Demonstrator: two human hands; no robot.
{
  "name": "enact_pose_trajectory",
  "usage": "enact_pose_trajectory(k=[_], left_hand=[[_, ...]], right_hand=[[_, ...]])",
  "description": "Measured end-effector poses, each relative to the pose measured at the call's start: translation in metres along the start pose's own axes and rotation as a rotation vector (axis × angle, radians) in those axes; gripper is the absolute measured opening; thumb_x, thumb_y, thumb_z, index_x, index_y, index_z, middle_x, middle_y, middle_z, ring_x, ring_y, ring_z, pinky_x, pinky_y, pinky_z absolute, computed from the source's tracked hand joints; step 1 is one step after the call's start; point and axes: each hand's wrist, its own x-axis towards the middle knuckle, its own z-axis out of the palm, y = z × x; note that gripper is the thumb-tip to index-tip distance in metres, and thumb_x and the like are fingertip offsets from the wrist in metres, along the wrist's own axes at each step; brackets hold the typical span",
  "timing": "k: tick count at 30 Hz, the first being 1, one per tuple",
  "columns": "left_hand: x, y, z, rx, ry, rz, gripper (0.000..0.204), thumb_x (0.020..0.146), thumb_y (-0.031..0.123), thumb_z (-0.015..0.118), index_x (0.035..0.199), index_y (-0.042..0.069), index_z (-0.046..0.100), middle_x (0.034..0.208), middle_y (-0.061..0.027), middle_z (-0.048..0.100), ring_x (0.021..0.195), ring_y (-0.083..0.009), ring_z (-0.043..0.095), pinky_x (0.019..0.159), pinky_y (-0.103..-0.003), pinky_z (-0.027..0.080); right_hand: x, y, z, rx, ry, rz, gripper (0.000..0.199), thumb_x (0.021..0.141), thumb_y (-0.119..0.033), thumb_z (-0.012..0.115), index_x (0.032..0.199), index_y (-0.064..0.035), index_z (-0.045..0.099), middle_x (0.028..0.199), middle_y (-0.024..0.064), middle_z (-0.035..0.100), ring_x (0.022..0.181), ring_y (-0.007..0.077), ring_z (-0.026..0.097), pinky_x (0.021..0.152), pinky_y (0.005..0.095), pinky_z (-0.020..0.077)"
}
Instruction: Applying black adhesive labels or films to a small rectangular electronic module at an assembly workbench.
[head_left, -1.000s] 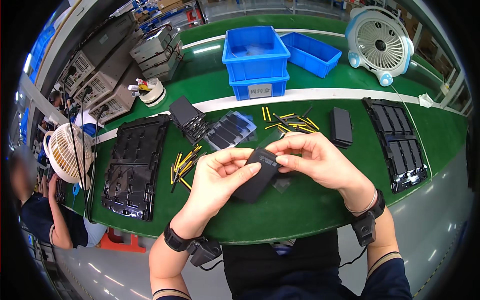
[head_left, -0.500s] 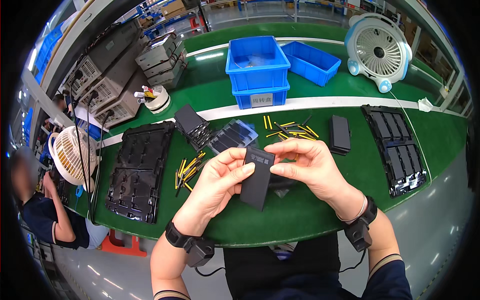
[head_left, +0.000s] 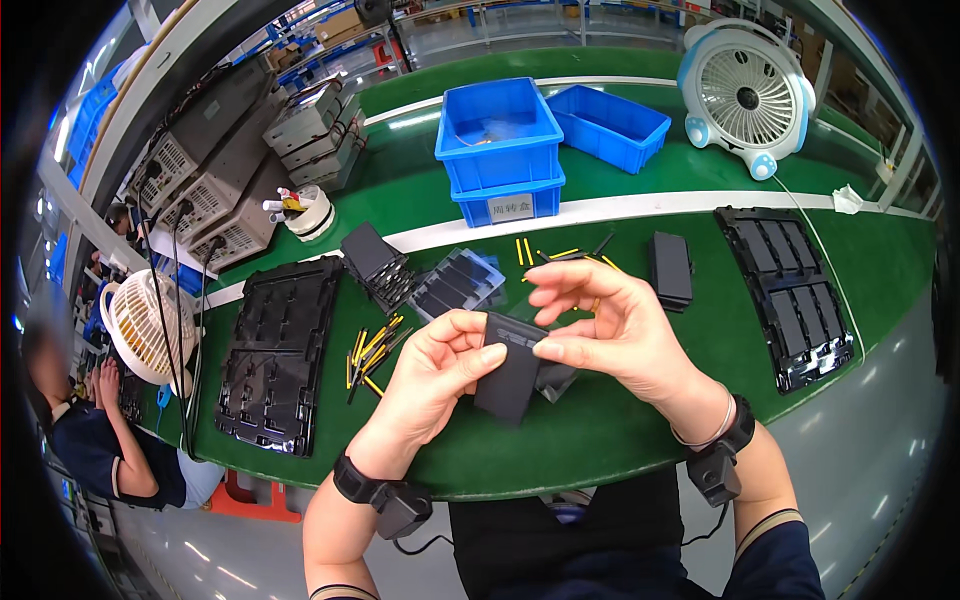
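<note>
A flat black rectangular block (head_left: 506, 385), which looks like a battery, hangs tilted in front of me with small pale print near its top end. My left hand (head_left: 440, 365) pinches its left edge between thumb and fingers. At its upper right corner, the thumb of my right hand (head_left: 610, 325) presses on the edge. The index finger of that hand is raised clear of the block, and its other fingers are curled, partly hidden. Behind the block, dark clear plastic (head_left: 553, 380) lies on the green table (head_left: 620, 430).
Black and yellow strips (head_left: 372, 352) lie left of my hands, near a clear tray (head_left: 458, 283) and stacked black blocks (head_left: 375, 262). Another block pile (head_left: 670, 268) stands right. Black trays (head_left: 275, 350) flank the table. Beyond are blue bins (head_left: 500, 170) and a fan (head_left: 745, 95). A person (head_left: 110, 445) sits left.
My right index finger has lifted off the block's top corner, and the right fingers have spread a little. The block has tipped, so its print shows less. The view has shifted slightly.
</note>
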Motion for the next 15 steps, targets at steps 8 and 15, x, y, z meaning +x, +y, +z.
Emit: enact_pose_trajectory(k=[8, 15], left_hand=[[-0.008, 0.004, 0.009, 0.471, 0.132, 0.315, 0.021, 0.075, -0.007, 0.068, 0.095, -0.002, 0.065, 0.089, -0.0055, 0.062, 0.080, -0.0111, 0.062, 0.073, -0.023, 0.051], [-0.009, 0.005, 0.010, 0.612, 0.181, 0.423, 0.021, 0.076, 0.000, 0.069, 0.097, 0.000, 0.067, 0.083, -0.0040, 0.063, 0.071, -0.0066, 0.060, 0.059, -0.018, 0.050]], right_hand=[[-0.001, 0.007, -0.008, -0.614, -0.128, -0.319, 0.026, 0.075, -0.002, 0.068, 0.101, -0.0063, 0.069, 0.081, 0.0040, 0.059, 0.073, 0.0131, 0.054, 0.064, 0.0249, 0.0434], [0.004, 0.011, -0.001, -0.775, -0.249, -0.299, 0.038, 0.079, -0.001, 0.065, 0.115, -0.0115, 0.062, 0.080, 0.0016, 0.050, 0.083, 0.0127, 0.052, 0.067, 0.0245, 0.0458]])
